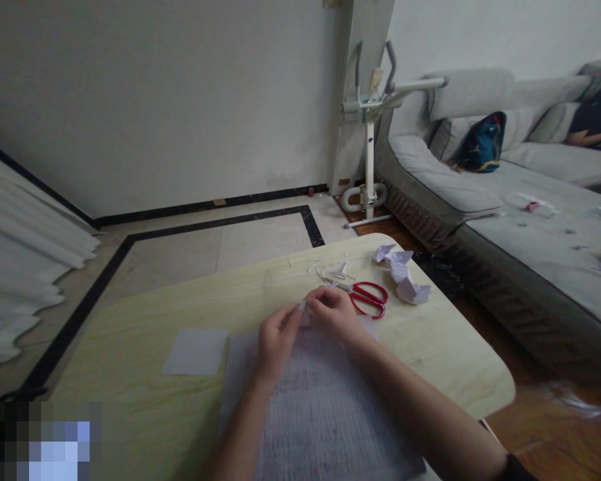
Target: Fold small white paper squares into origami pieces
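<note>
My left hand [279,337] and my right hand [334,312] meet above the upper part of a large printed sheet [325,407]. Between their closed fingertips is a small piece of white paper [304,314], mostly hidden by the fingers. Just past my right hand lies a pair of scissors [373,294] with red handles, its blades pointing left and partly behind the hand. A square of white paper [196,351] rests flat to the left of the printed sheet.
Several folded paper shapes [401,270] stand at the table's far right. Thin paper scraps [341,270] lie behind the scissors. Beyond the wooden table [145,314] are a grey sofa [561,220] with a blue bag [485,143], a seated person [598,123], and a white exercise machine [369,147].
</note>
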### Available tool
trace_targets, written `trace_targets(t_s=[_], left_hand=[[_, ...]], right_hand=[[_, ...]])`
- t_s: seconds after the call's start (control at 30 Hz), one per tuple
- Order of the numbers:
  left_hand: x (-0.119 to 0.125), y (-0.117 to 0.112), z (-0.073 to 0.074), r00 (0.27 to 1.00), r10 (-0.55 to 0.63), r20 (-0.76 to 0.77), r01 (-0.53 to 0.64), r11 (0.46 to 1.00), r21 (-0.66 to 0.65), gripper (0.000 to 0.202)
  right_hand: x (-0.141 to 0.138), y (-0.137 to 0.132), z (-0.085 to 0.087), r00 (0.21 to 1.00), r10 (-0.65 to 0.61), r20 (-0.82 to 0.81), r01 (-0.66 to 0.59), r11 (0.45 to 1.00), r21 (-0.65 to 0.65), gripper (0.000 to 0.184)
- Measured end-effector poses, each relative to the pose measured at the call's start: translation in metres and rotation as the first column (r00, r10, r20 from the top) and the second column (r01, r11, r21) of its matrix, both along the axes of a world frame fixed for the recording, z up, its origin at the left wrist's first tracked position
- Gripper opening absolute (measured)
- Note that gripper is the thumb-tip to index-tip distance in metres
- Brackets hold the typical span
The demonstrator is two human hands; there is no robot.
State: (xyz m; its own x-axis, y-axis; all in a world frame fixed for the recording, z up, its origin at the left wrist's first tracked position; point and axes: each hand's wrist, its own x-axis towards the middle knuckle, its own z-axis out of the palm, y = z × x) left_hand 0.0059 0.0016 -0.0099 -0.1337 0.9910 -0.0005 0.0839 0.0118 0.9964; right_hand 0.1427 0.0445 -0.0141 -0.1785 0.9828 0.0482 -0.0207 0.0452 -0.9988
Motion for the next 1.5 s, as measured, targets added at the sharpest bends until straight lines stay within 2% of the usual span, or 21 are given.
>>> trace_targets(t_s=[0.27,0.47,0.67,0.83,0.9,1.0,1.1,1.3,1.5], left_hand=[[-0.0024,0.0008,-0.0055,0.999,0.021,0.047,-0.020,1.000,-0.015,0.030],[-0.0014,0.0019,-0.0069,0.998,0.004,0.071,-0.002,0.999,-0.032,0.028],[-0.0032,0.0030,-0.0048,0.995,0.035,0.091,-0.029,0.997,-0.067,0.030],[-0.0018,0.0015,-0.0051,0.994,-0.017,0.103,0.025,0.997,-0.074,0.030],[-0.0019,0.0004,-0.0031,0.996,-0.034,0.085,0.038,0.998,-0.044,0.029],[-0.0037,-0.0008,0.0003,0.999,-0.011,-0.034,0.012,1.000,0.025,0.028],[-0.0054,-0.0005,0.0005,0.994,-0.007,-0.105,0.010,1.000,0.029,0.030],[-0.0053,0.0012,-0.0051,0.999,-0.025,-0.029,0.024,0.999,-0.037,0.034],[-0.0075,0.0016,-0.0079,0.999,-0.026,-0.027,0.026,1.000,-0.016,0.032]], right_hand=[[-0.0010,0.0006,0.0003,0.997,0.024,0.077,-0.026,1.000,0.017,0.010],[-0.0001,-0.0003,0.0024,0.997,0.019,0.071,-0.020,1.000,0.019,0.010],[0.0031,0.0008,0.0036,0.993,0.096,0.065,-0.100,0.993,0.067,0.010],[0.0018,0.0015,0.0029,0.994,0.068,0.084,-0.071,0.997,0.036,0.013],[0.0013,0.0015,0.0029,0.994,0.070,0.082,-0.073,0.997,0.035,0.015],[0.0006,0.0013,0.0030,0.996,0.066,0.064,-0.068,0.997,0.023,0.018],[-0.0001,0.0012,0.0027,0.998,0.041,0.049,-0.042,0.999,0.009,0.017],[-0.0002,-0.0001,0.0046,0.996,0.058,0.064,-0.059,0.998,0.027,0.017],[0.0002,0.0005,0.0057,0.993,0.056,0.108,-0.062,0.997,0.047,0.018]])
